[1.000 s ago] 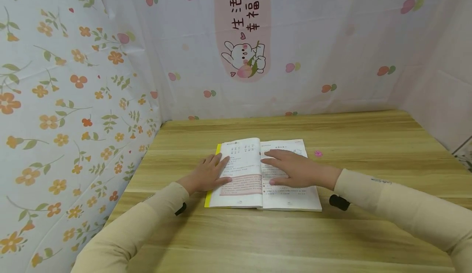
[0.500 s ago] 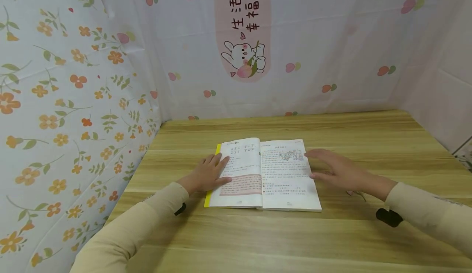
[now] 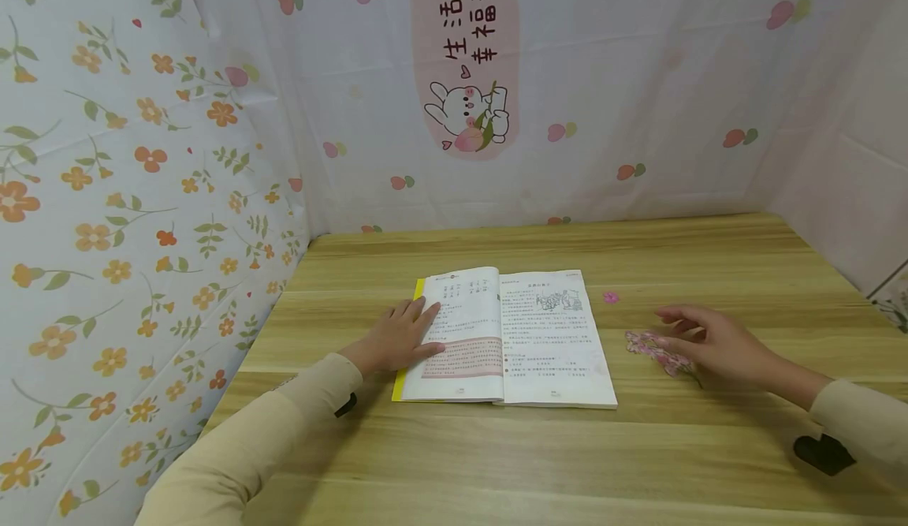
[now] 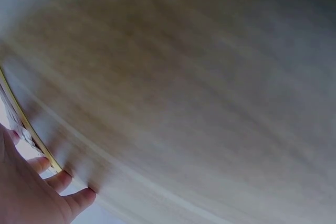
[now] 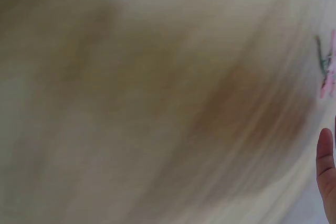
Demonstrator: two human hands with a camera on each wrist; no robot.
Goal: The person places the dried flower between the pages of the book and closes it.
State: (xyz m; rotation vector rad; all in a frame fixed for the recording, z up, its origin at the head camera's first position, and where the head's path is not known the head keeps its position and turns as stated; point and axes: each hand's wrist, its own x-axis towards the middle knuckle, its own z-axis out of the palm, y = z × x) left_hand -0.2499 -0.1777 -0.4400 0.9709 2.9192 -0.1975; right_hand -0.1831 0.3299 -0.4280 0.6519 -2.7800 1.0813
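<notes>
Left hand (image 3: 397, 337) spread on open book (image 3: 553, 329), right hand (image 3: 731, 348) by pink flowers (image 3: 641, 343)
Head view: book nearer the left edge of the table (image 3: 539, 463); left fingers flat on its left page, likely to keep it lying open; flowers between book and table's right edge, right fingers loosely bent, seemingly gripping nothing. Left wrist: digits spaced apart at the book's yellow edge. Right wrist: thumb clear of the flowers, other fingers cut off

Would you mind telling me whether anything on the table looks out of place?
One thing: a pink blossom lies alone right of the book, apart from the flowers by the right hand, perhaps fallen off them. Otherwise nothing stands out.
</notes>
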